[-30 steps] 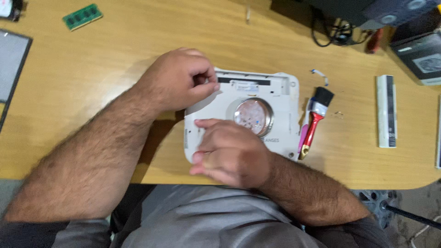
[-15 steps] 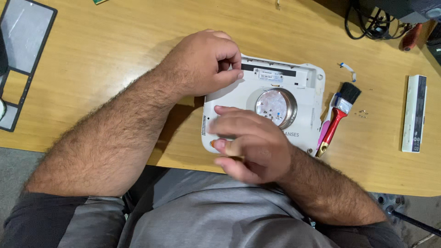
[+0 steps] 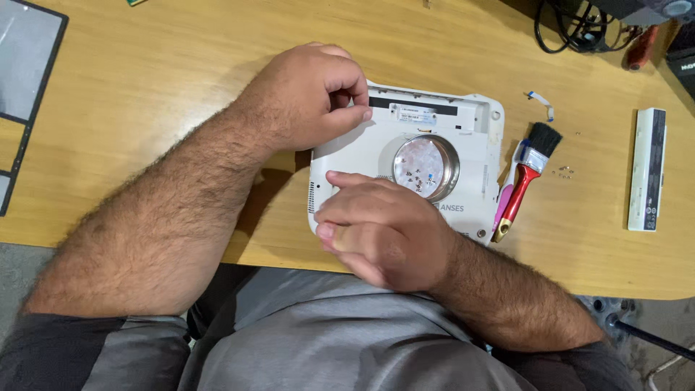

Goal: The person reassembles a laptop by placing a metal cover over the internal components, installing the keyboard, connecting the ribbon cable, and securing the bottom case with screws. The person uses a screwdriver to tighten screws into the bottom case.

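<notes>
A small white laptop (image 3: 474, 156) lies bottom-up on the wooden table (image 3: 159, 80) in front of me. A round metal dish (image 3: 426, 166) with several tiny screws in it sits on its underside. My left hand (image 3: 308, 98) rests on the laptop's far left corner, thumb and fingers pinched together; whether anything is between them is hidden. My right hand (image 3: 380, 224) grips the laptop's near left edge, fingers laid over the casing.
A red-handled paintbrush (image 3: 528, 170) and a pink tool (image 3: 503, 203) lie right of the laptop. Farther right are loose screws (image 3: 563, 171), a small ribbon cable (image 3: 541, 101) and a white battery pack (image 3: 648, 170). Black cables (image 3: 572, 29) sit at the back right, a dark panel (image 3: 25, 72) at the far left.
The view has shifted, so the laptop sits further right in frame. My right hand has slid along the laptop's near edge; my left hand stays pinched at the far corner.
</notes>
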